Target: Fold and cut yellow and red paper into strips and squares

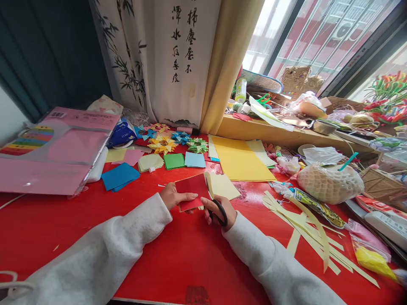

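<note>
My left hand (178,196) grips a piece of red paper (192,189), its thumb lying across the top and its fingers underneath. Pale edges of paper show beneath the red sheet. In my right hand (226,212) is a pair of scissors (220,212) with black handles. Their blades point away from me along the right edge of the red paper. Behind the blades a pale yellow stack of paper (224,186) lies on the red table (190,262). Whether the blades are parted is hard to tell.
Blue paper squares (120,175), a green stack (174,161) and a light blue stack (195,159) lie beyond my hands. Folded paper stars (163,144) sit behind them. Large yellow sheets (242,159) and cut paper strips (308,237) are to the right. A pink paper pack (57,148) stands left.
</note>
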`<state>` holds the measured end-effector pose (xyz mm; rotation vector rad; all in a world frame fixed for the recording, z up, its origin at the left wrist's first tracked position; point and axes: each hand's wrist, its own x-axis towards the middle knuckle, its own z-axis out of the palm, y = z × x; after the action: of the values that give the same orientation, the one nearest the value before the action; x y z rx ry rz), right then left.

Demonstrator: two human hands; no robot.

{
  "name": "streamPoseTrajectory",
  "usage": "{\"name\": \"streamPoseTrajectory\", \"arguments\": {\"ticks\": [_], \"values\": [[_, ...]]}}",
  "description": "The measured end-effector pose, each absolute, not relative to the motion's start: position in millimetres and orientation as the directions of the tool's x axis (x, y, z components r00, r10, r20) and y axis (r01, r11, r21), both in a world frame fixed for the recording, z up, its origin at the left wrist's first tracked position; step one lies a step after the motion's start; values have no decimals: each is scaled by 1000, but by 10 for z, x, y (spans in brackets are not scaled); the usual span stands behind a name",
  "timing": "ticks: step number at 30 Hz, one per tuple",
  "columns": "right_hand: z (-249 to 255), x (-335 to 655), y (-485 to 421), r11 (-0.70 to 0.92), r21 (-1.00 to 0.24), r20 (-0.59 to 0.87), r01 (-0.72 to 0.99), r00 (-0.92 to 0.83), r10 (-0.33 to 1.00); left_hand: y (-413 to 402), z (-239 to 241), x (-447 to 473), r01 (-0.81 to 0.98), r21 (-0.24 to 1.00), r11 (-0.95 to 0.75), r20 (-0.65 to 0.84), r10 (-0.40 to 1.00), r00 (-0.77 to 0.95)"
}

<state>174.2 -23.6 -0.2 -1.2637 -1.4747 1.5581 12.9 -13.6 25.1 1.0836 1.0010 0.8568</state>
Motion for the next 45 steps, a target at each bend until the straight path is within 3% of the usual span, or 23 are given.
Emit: {"name": "streamPoseTrajectory", "arguments": {"ticks": [9, 16, 24, 34, 41, 45], "values": [[49, 1696, -288, -170, -979, -192, 113, -218, 957, -146, 253, 111, -91, 959, 268, -220, 909, 354], [-1, 1736, -250, -139, -986, -161, 89, -325, 932, -140, 154, 143, -75, 960, 268, -227, 909, 350], [56, 1701, -280, -157, -979, -183, 127, -227, 957, -152, 194, 130, -58, 965, 256, -221, 910, 350], [-75, 1750, -235, -74, -989, -109, 130, -294, 949, -135, 130, 145, -11, 963, 268, -250, 913, 322], [63, 1716, -243, -179, -970, -216, 163, -243, 946, -154, 161, 144, -6, 960, 281, -259, 894, 366], [7, 1744, -213, -154, -970, -199, 187, -255, 946, -176, 180, 162, -39, 953, 300, -262, 883, 388]]}}
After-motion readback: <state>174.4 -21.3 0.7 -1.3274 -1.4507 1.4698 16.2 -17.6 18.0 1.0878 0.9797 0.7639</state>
